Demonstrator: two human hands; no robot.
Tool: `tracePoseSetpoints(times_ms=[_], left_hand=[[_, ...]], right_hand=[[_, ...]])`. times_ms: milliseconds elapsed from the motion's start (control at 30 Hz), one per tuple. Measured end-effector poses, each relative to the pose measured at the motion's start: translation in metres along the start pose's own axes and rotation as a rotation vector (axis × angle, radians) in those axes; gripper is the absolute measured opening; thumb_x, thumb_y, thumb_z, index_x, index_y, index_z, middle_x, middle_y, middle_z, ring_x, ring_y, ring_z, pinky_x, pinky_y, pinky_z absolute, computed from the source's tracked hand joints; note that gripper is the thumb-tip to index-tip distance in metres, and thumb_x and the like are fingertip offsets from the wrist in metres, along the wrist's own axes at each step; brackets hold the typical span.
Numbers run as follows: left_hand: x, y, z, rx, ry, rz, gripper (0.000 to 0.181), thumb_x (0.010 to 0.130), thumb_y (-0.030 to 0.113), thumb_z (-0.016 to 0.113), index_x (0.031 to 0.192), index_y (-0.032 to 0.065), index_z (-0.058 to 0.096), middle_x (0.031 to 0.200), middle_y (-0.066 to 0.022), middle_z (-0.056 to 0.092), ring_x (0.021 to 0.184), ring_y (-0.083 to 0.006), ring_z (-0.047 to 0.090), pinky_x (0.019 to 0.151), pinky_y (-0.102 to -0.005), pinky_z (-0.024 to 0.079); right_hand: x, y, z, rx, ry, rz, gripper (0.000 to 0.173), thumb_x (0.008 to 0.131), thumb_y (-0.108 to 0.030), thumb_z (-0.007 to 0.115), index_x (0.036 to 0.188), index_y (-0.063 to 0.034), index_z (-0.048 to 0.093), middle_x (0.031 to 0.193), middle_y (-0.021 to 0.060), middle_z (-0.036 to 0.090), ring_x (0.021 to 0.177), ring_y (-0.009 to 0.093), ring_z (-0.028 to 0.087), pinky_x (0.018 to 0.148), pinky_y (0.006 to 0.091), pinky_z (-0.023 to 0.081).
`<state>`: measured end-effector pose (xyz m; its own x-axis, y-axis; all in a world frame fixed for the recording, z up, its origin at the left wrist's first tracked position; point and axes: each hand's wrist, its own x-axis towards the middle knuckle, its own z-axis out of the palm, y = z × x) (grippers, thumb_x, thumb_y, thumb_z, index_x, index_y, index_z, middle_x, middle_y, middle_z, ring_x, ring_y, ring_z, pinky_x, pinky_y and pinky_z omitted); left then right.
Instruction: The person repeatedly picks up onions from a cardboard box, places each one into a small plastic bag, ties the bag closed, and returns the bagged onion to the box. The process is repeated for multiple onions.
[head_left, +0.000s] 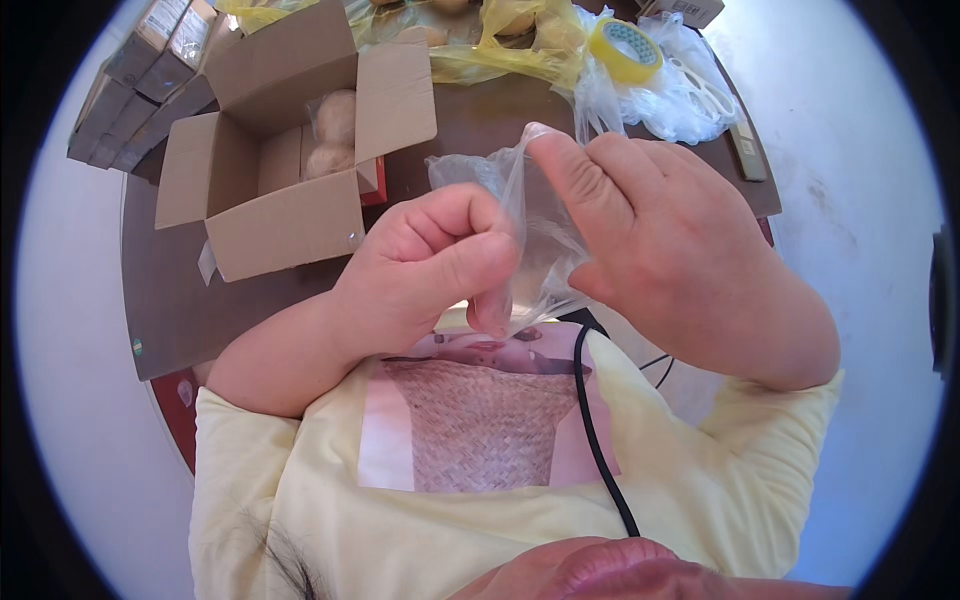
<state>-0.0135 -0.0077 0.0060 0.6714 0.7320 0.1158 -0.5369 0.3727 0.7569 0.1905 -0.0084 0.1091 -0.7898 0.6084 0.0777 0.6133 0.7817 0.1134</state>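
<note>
A clear thin plastic bag (551, 232) is stretched between my two hands above the near part of the table. My left hand (442, 259) grips one side of it with curled fingers and thumb. The film also reaches the fingertips of my right hand (645, 202), whose index finger points up and left; part of that grip is hidden. To the left of my hands stands an open cardboard box (285, 229) with its flaps spread. Inside it, round tan items (335, 118) in clear wrap lie against the right wall.
Yellow plastic bags (480, 64) with round tan items lie at the back. Yellow tape (626, 51) and white-handled scissors (701, 88) rest on crumpled clear bags (667, 112) at the back right. Several stacked boxes (150, 71) stand back left. A black cable (592, 420) hangs over my shirt.
</note>
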Motion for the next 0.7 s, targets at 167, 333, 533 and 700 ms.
tracePoseSetpoints(times_ms=[167, 333, 533, 700], left_hand=[[0.002, 0.001, -0.003, 0.018, 0.045, 0.163, 0.014, 0.098, 0.018, 0.044, 0.092, 0.0056, 0.047, 0.07, -0.0077, 0.061, 0.06, -0.0123, 0.059, 0.055, -0.0242, 0.047], [0.007, 0.0, -0.011, 0.039, 0.179, 0.139, 0.017, 0.099, 0.02, 0.037, 0.091, 0.0056, 0.042, 0.066, -0.0102, 0.054, 0.056, -0.0222, 0.056, 0.051, -0.0296, 0.047], [0.024, -0.009, -0.02, -0.038, 0.375, 0.033, 0.02, 0.1, 0.024, 0.037, 0.093, 0.0067, 0.046, 0.069, -0.0093, 0.058, 0.062, -0.0191, 0.061, 0.052, -0.0242, 0.048], [0.029, -0.011, -0.023, -0.053, 0.406, -0.012, 0.02, 0.1, 0.025, 0.039, 0.093, 0.0085, 0.047, 0.07, -0.0077, 0.061, 0.062, -0.0167, 0.062, 0.051, -0.024, 0.049]], right_hand=[[0.003, 0.004, 0.009, 0.027, 0.083, 0.025, 0.081, 0.053, -0.005, 0.073, 0.129, -0.0005, 0.046, 0.095, 0.0117, 0.054, 0.083, 0.028, 0.056, 0.073, 0.0351, 0.047], [0.008, 0.015, 0.026, 0.123, 0.101, 0.023, 0.08, 0.053, -0.005, 0.074, 0.128, -0.0028, 0.046, 0.096, 0.0111, 0.054, 0.081, 0.029, 0.056, 0.073, 0.0358, 0.047], [0.023, 0.056, 0.057, 0.522, -0.102, 0.083, 0.078, 0.062, -0.005, 0.075, 0.133, -0.0083, 0.044, 0.096, 0.0085, 0.052, 0.08, 0.024, 0.055, 0.071, 0.0329, 0.046], [0.034, 0.097, 0.061, 0.977, -0.318, 0.042, 0.072, 0.065, -0.007, 0.078, 0.131, -0.0076, 0.05, 0.107, 0.0021, 0.053, 0.082, 0.013, 0.048, 0.071, 0.0277, 0.044]])
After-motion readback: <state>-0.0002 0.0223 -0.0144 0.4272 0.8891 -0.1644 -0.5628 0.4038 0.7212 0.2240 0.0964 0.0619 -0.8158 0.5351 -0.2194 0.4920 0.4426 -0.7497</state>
